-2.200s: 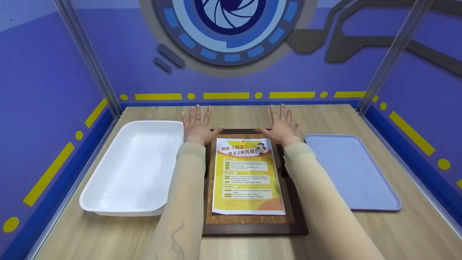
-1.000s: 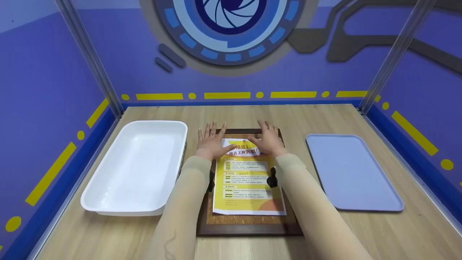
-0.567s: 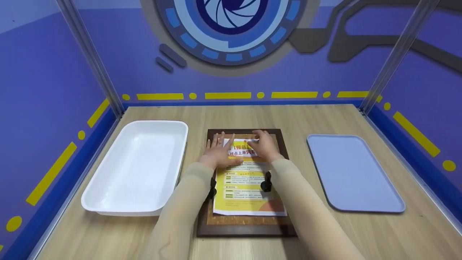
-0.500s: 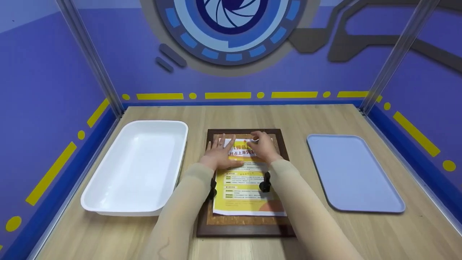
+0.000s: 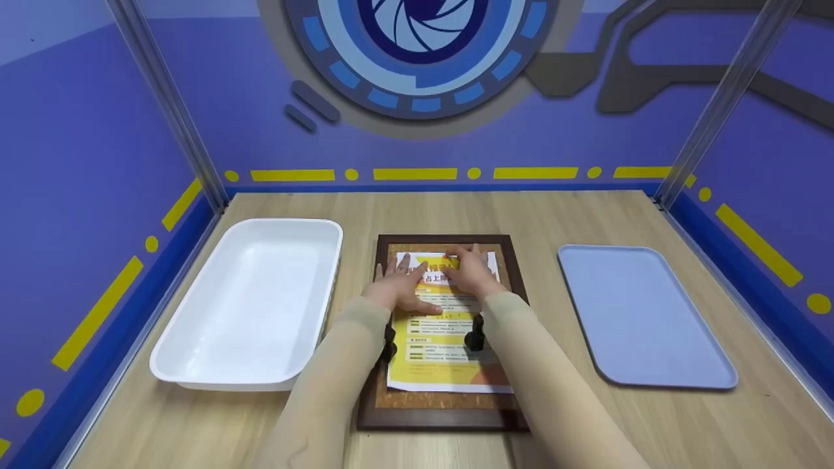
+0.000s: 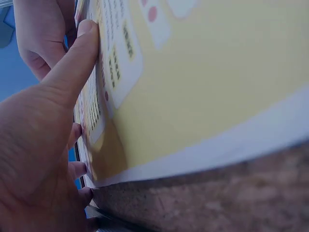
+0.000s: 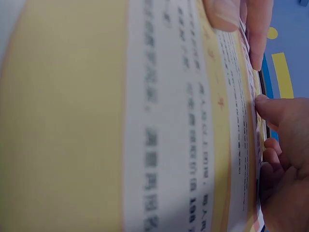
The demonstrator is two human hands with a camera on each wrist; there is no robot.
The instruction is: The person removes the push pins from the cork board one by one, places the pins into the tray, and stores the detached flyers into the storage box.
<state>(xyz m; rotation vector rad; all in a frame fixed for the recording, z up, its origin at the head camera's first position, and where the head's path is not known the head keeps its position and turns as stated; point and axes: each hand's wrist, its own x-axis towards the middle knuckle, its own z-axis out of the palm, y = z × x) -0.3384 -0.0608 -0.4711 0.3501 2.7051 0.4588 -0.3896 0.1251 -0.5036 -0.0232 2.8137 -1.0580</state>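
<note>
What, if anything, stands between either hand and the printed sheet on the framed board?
Nothing visible does. The left hand rests on the printed sheet, and the right hand is at its upper part; what lies under its fingertips is unclear. The white tub and lilac tray stand apart, left and right of the framed board.

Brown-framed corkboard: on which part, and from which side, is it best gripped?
Probably by its long side rails, one hand from each side: the corkboard lies flat on the table, the flyer sits within the frame, and the white tray and lavender tray stand apart from it, leaving finger room.
</note>
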